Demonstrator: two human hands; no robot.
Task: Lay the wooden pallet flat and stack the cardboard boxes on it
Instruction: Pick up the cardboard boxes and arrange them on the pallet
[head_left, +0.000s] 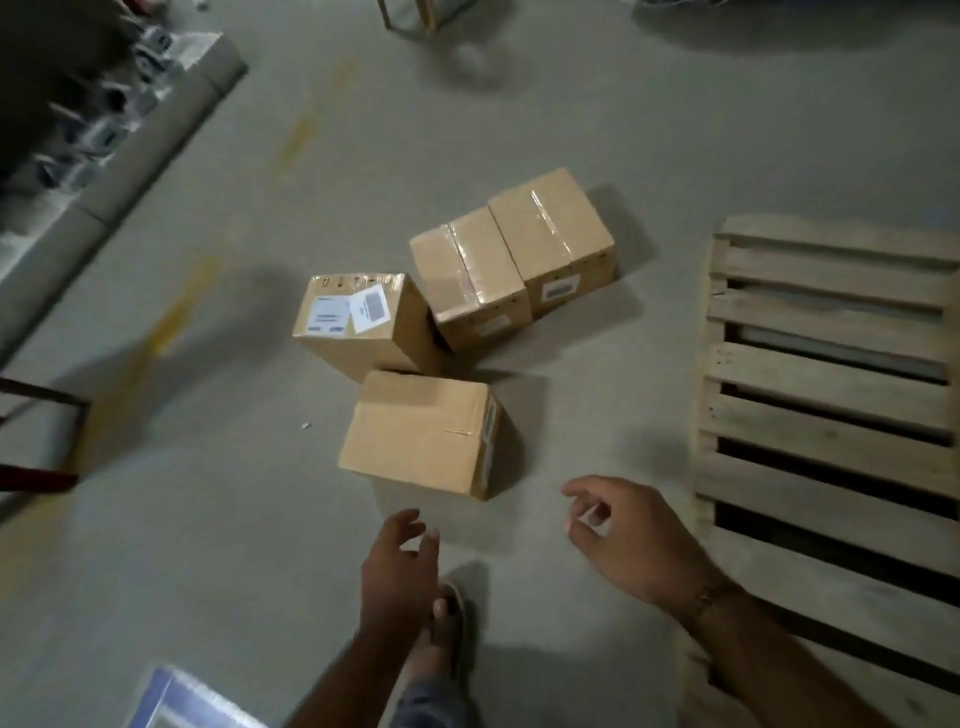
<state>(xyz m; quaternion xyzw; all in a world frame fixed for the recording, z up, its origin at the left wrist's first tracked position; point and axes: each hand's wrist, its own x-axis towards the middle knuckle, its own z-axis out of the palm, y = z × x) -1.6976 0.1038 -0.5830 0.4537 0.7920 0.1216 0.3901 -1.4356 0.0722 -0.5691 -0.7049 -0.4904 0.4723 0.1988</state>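
The wooden pallet lies flat on the concrete floor at the right, its slats running left to right. Several brown cardboard boxes sit on the floor left of it: the nearest box, a tilted box with white labels, and two taped boxes side by side behind, the left taped box and the right taped box. My left hand hovers below the nearest box, fingers apart, holding nothing. My right hand hangs between that box and the pallet, fingers loosely spread and empty.
My sandalled foot stands just below my left hand. A long grey ledge with stored items runs along the upper left. A dark metal frame shows at the left edge. A blue-edged sheet lies at the bottom left.
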